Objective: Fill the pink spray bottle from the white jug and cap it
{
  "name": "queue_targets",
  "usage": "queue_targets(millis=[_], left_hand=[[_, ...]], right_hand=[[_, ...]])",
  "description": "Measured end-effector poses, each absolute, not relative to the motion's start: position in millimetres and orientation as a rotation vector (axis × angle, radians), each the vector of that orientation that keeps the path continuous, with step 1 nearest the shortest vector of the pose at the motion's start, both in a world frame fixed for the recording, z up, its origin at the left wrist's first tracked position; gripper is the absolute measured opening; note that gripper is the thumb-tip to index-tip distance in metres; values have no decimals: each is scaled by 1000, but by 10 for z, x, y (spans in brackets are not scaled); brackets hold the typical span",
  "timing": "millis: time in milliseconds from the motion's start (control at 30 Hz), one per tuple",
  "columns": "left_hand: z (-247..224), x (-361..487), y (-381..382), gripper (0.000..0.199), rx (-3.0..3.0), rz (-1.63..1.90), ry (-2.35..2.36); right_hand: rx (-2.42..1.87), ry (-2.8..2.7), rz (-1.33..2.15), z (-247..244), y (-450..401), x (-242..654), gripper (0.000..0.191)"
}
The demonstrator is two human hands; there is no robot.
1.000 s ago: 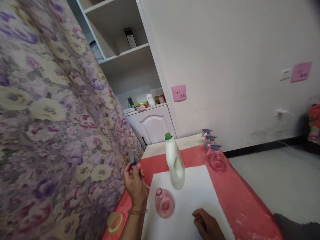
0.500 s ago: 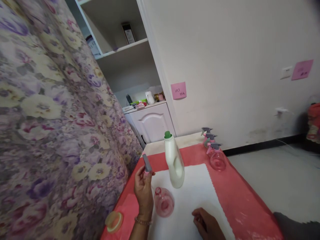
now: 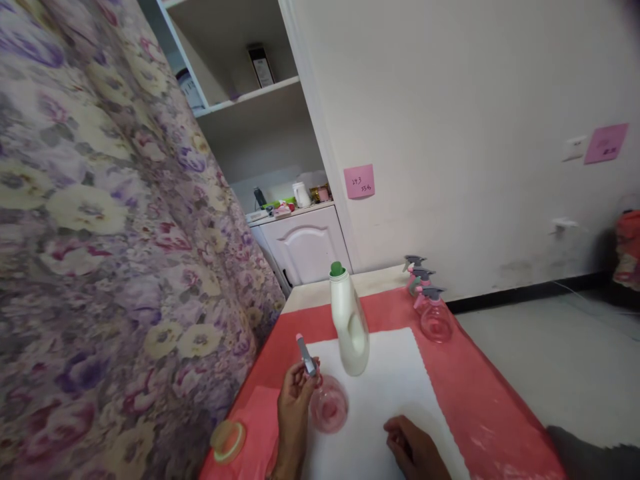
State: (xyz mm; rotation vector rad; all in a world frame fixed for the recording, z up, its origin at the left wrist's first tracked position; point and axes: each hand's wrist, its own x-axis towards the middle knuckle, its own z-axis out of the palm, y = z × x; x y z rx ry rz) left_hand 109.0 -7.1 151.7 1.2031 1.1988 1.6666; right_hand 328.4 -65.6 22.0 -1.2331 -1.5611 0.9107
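My left hand grips a grey and pink spray head at the neck of a round, clear pink bottle. Whether the head is seated on the neck is hidden by the fingers. The bottle stands on a white sheet. To the right, my right hand rests low over the sheet with its fingers curled; what they hold, if anything, is hidden. Behind the pink bottle stands a large pale green jug with a green cap.
Several spray bottles stand in a row at the table's back right. A yellowish round container sits at the front left on the red cover. A floral curtain hangs along the left side.
My left hand has brought the spray head down and slightly right, from above the pink bottle to its neck. My right hand has stayed in place.
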Motion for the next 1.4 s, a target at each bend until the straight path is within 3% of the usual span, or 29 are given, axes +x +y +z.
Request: queue_targets(millis=[900,1267,1333,1400], left_hand=[[1398,994,-133,43,1330,1517,1324],[1584,1022,-169,38,1295,1449,1296],[1597,1027,-170,38,1287,1455,1297],[1596,1028,-170,38,1278,1451,1298]], right_hand=[[-1250,-1526,886,351,-713,3281,25],[-1206,-1511,1005,481,-705,3318,20],[-1191,-1487,1037,524,-678,3283,25],[-1183,-1496,1047,567,-629,3206,42]])
